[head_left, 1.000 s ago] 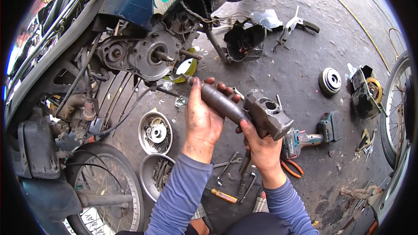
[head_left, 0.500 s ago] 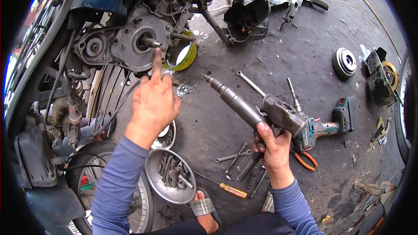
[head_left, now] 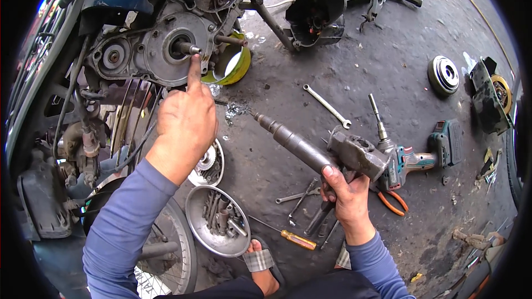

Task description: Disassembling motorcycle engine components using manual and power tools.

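My left hand (head_left: 185,119) is at the motorcycle engine, index finger stretched out and the other fingers curled, holding nothing. Its fingertip is at the end of the metal shaft (head_left: 187,49) that juts from the round opening in the grey engine case (head_left: 152,58); whether it touches is hard to tell. In my right hand (head_left: 350,199) are two tools together: a dark hand impact driver (head_left: 293,143), its bit toward the engine, and a hammer (head_left: 360,154) with a heavy steel head. The hammer's handle runs down below my closed fingers.
A yellow-green tub (head_left: 239,72) stands under the engine. Metal bowls of parts, one a silver bowl (head_left: 194,227), sit by my foot. On the floor lie a wrench (head_left: 327,105), a cordless impact wrench (head_left: 407,166), orange-handled pliers (head_left: 396,202), a screwdriver (head_left: 299,240) and a round drum (head_left: 443,75).
The view has shifted slightly. My left index finger stays at the shaft end, and my right hand keeps both tools, with the driver's tip slightly lower and the hammer head turned a little.
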`<state>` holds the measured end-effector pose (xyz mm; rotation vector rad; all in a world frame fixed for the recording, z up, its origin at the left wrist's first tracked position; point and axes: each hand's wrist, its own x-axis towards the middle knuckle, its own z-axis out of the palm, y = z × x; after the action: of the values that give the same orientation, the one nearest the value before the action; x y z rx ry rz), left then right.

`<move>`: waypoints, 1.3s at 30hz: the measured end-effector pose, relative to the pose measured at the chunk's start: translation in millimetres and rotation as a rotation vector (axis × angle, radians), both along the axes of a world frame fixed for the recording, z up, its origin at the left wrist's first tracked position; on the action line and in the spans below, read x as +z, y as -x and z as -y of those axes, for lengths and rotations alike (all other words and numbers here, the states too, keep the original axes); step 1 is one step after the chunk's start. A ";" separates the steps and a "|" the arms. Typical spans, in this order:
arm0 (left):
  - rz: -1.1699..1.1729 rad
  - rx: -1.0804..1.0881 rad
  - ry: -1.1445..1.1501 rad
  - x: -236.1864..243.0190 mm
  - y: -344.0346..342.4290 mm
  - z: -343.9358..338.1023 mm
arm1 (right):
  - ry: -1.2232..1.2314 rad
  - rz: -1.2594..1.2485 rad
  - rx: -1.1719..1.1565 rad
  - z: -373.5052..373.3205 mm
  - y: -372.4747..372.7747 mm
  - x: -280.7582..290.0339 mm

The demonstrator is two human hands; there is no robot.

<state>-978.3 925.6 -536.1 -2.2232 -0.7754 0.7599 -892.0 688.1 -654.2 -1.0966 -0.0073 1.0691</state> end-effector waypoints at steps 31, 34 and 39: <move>0.018 -0.315 0.024 0.8 5.8 -2.6 | -0.028 -0.002 0.085 10.2 10.1 0.8; -0.002 -0.156 -0.068 -5.7 2.8 -6.7 | -0.027 -0.011 0.097 11.5 11.7 0.3; -0.184 -0.071 -0.052 -9.5 15.1 1.7 | 0.014 -0.040 0.158 19.6 10.2 2.1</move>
<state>-993.3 923.9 -545.6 -2.0889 -0.6165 0.8850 -902.2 668.5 -652.1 -1.1009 -0.0557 1.2342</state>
